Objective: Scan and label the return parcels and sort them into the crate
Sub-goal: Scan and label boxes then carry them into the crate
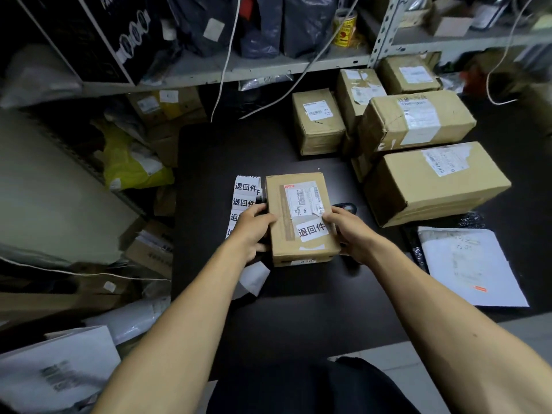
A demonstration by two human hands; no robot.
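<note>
Dark tabletop point(298, 309) under a cluttered metal shelf point(227, 71): that is your station. Item in hand: one small parcel point(298, 222), lying flat at the middle of the tabletop, your left hand point(254, 231) and right hand point(349, 234) holding its two long sides, fingers curled round the edges. Its top carries a shipping label point(301, 198) and, just below it, a white return sticker point(311, 230), so by the look of it this one is labelled; whether it has been scanned you cannot tell from here. Label strip point(243, 201): more of the same stickers, lying just beside the parcel on the left. Dark object point(346, 207): partly hidden behind the parcel's right side, possibly the scanner, not clear. Remaining stock, judged: a stack of cardboard boxes point(418, 144) at the right rear, showing shipping labels but no return sticker, and a white mailer point(472, 267) at the right edge. Crate: not in view, so sorting is not yet done for this parcel. Obstructions: cables point(227, 55) hang from the shelf over the far tabletop; bags and cartons point(134, 162) crowd the left.
</note>
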